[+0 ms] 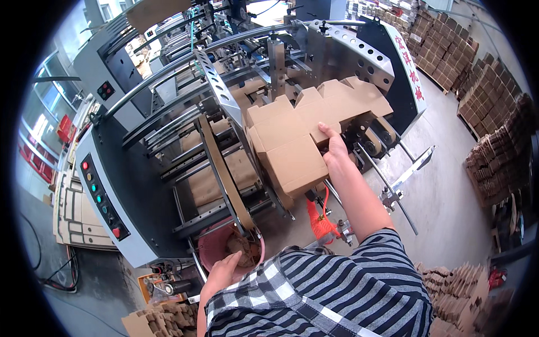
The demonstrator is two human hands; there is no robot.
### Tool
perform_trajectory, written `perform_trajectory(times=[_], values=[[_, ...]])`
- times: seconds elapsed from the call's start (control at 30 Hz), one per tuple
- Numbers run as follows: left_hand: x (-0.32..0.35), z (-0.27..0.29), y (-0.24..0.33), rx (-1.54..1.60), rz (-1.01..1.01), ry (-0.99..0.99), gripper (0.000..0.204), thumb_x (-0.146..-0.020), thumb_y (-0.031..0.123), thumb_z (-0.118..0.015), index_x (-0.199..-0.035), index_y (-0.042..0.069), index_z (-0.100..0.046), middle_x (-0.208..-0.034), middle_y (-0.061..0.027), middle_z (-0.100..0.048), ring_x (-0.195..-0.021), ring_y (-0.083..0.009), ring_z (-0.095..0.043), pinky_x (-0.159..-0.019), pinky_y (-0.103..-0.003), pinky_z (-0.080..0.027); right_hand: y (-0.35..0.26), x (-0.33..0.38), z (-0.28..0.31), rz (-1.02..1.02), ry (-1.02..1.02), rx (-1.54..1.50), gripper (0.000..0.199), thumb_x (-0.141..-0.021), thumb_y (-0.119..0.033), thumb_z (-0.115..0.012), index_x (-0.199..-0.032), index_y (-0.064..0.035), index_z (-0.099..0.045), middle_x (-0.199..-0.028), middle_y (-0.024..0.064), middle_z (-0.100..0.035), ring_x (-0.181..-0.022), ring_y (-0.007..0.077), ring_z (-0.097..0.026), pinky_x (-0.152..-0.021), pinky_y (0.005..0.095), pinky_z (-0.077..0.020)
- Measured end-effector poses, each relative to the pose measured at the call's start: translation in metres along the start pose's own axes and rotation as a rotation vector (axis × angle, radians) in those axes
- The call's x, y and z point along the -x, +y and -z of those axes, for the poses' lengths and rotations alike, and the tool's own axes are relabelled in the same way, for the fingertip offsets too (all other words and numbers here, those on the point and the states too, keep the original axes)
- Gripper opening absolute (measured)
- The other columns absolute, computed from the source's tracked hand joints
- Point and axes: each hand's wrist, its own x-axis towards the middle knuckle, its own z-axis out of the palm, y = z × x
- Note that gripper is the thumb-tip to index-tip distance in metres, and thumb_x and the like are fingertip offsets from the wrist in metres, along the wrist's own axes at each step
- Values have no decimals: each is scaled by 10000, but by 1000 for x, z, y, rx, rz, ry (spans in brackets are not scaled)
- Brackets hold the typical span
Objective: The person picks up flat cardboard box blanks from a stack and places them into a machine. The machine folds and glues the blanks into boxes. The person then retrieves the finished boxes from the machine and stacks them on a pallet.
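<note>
A flat, die-cut brown cardboard blank (289,140) with notched flaps and crease lines lies across the delivery end of a large machine. My right hand (335,149) grips its near edge, thumb on top; the other fingers are hidden beneath. Lower down, my left hand (224,271) holds nothing, its fingers stretched out beside the rim of a pink basket (210,242). Brown scraps (242,250) lie inside that basket. Between my hands and the machine runs a tan conveyor belt (222,168), left of the blank.
A control panel (101,196) with coloured buttons is on the machine's left side. Metal rods (393,196) jut out at the right, and an orange coiled hose (320,222) hangs below the blank. Stacked cardboard (497,95) stands along the right; more bundles (455,292) lie near me.
</note>
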Motion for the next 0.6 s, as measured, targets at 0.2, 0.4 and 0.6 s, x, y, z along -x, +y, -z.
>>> perform_trajectory(times=[0.2,0.4,0.6], values=[[-5,-4,-4,12,10,-29,666,-678,95,-695,-1296,33,-457,-1224,-177,-561,-1067,-360,-569,-881,-422,-477,1,-13,1,-73,-22,64,555,-753,-150,-734,-1236,-48,-481,-1153,148,-576,-1054,320,-577,-910,509,-489],[-12,-9,-6,27,-12,-23,669,-670,82,-696,-1295,28,-464,-1231,-179,-559,-1078,-357,-566,-886,-417,-479,4,-18,5,-85,-20,76,579,-753,-158,-741,-1238,-31,-451,-1155,169,-560,-1063,339,-577,-904,533,-501],[-14,-8,-4,37,55,-60,676,-674,89,-710,-1302,37,-465,-1235,-164,-562,-1086,-344,-565,-900,-410,-467,-3,-6,-8,-55,-58,116,588,-763,-167,-726,-1251,-14,-436,-1161,169,-554,-1070,329,-571,-928,506,-491]])
